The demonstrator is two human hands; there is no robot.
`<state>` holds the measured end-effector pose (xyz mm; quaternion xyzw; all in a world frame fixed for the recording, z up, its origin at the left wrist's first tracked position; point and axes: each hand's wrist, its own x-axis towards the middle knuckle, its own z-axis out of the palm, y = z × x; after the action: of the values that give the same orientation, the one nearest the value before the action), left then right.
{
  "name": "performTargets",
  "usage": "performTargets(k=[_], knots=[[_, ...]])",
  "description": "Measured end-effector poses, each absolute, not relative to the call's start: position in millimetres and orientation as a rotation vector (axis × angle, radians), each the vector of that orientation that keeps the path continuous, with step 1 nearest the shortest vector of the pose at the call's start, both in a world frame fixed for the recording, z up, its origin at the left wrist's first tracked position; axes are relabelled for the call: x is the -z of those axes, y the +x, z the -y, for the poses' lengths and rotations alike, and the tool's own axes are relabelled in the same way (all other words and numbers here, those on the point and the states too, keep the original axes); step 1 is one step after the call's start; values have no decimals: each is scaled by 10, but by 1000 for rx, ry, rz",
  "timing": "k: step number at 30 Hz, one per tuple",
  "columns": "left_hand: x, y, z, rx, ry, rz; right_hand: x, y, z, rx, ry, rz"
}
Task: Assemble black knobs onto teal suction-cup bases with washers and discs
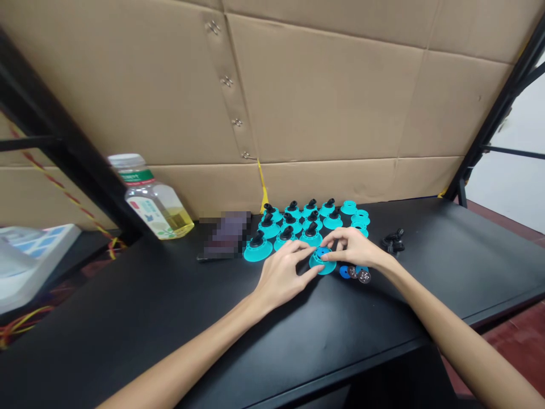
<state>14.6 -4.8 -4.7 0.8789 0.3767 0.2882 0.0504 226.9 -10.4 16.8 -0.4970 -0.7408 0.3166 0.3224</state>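
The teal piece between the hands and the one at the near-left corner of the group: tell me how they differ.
The held piece shows a blue disc on top; the corner piece has a black angled fitting. The left hand and right hand touch the held piece; no hand touches the corner piece. Both are teal with a flared round base.

A turquoise round cup (328, 268) with a wide, flared rim at the bottom and a narrower top stands upright, at or just above the desk (272, 352), between the left hand (283, 272) and the right hand (355, 247). A small blue disc (322, 250) lies at its top, partly hidden by fingers; its exact seating is unclear.
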Motion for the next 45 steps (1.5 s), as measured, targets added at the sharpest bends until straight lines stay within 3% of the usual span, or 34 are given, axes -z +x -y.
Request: performTargets(k=[16,25,45], knots=[[44,145,59,-883,2713,-1152,-178,2273,106,-860,-1312,1939],[46,139,73,-1129,2751,-986,-149,2283,101,-780,-1274,1972],[55,187,48,-1000,2836,-908,-66,2120,45,-800,-1452,1815]])
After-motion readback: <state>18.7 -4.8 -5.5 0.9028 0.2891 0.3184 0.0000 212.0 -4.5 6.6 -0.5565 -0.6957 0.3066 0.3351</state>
